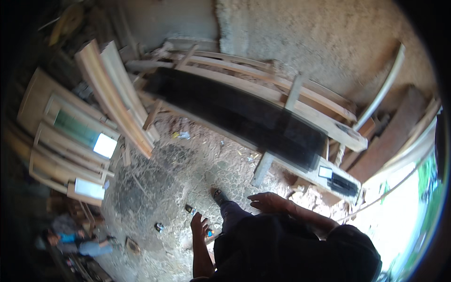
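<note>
My left hand [200,226] hangs over the floor with its fingers loosely bent and apart, holding nothing I can see. Above the floor at my front right, my right hand [268,202] has its fingers stretched out and touches nothing. A long black panel [225,110], slightly smeared by motion, lies across a wooden rack [354,137] in front of me. Near the rack's right end rest a dark oblong object [343,184] and a small pale rectangle [325,172]. My foot [218,195] shows between the hands.
Wooden planks [117,98] stand at the left, beside framed panels [77,127] with glass. A person [77,240] is at the lower left. Small dark items [159,227] and a wood piece [133,246] lie on the cracked floor. Boards [385,136] lean against the right wall.
</note>
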Demonstrator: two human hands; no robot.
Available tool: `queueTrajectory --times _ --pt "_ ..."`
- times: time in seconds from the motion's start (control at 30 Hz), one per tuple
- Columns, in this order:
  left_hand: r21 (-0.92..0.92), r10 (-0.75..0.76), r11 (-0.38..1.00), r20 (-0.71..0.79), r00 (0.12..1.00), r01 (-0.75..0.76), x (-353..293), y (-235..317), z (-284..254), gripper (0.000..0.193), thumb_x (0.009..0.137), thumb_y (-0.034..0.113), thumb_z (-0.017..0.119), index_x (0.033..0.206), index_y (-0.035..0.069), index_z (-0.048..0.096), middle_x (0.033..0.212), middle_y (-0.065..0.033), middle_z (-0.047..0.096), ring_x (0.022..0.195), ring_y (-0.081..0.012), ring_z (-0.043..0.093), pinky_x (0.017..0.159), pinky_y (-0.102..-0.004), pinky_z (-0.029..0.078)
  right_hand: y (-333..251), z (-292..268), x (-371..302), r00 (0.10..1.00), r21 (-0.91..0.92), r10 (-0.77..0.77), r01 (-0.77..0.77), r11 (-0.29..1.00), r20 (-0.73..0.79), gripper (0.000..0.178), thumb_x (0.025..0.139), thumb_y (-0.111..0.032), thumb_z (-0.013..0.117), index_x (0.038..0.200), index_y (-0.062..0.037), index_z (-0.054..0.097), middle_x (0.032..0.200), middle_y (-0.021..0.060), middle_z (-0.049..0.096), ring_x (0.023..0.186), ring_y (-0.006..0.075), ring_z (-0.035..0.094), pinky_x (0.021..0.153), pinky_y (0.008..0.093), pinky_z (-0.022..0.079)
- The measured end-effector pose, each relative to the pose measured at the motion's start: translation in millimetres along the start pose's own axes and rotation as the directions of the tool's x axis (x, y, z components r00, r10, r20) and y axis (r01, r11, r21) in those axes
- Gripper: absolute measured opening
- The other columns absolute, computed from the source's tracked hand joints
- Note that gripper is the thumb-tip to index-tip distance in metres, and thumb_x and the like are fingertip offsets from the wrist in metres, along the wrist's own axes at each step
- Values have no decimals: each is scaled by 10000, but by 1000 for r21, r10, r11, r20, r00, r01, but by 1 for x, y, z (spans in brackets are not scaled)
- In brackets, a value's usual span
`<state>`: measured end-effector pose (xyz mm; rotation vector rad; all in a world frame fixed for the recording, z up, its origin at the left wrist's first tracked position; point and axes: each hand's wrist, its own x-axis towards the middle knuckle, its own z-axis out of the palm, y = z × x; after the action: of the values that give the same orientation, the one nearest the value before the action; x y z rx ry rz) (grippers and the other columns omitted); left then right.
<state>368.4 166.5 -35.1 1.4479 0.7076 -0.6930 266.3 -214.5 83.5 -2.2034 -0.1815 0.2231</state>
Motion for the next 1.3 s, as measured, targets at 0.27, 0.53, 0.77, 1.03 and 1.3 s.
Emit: queueTrajectory --times 0.27,0.53,0.77,1.03,1.3 --pt "193 -50 981 191 980 13 61 107 -26 563 933 427 568 1387 108 470 1369 -106 517 1156 -323 581 925 -498 429 -54 14 97 914 86 396 -389 917 -89 455 944 -343 549 1317 -81 548 1151 193 660 1002 371 659 882 469 523" --pt "108 49 990 320 946 -87 112 232 28 669 929 401 573 1456 52 356 1464 -160 423 1265 -343 489 1011 -499 386 32 61 100 786 62 216 -222 973 -580 417 933 -286 595 1254 -20 595 1114 200 676 966 320 682 827 383 542" --pt "-87 57 996 386 921 -25 148 294 110 667 1002 362 504 1523 75 202 1554 -139 280 1385 -344 357 1115 -496 324 23 5 70 35 875 940 381 300 -338 679 924 -345 637 1433 13 366 1286 153 530 1086 262 590 908 387 488" --pt "-156 18 987 304 952 31 194 369 197 792 960 402 564 1535 83 123 1584 -110 170 1423 -331 268 1153 -520 256 112 -7 61 -198 589 975 777 221 -105 131 952 -126 558 1040 -115 462 835 30 492 739 150 535 590 296 433" --pt "-41 -74 995 279 958 89 226 400 268 823 948 451 553 1541 98 106 1622 -64 69 1482 -331 119 1168 -564 133 88 -49 72 -257 612 966 757 227 -39 66 948 -122 557 990 -86 520 760 -7 450 634 108 450 541 253 367"
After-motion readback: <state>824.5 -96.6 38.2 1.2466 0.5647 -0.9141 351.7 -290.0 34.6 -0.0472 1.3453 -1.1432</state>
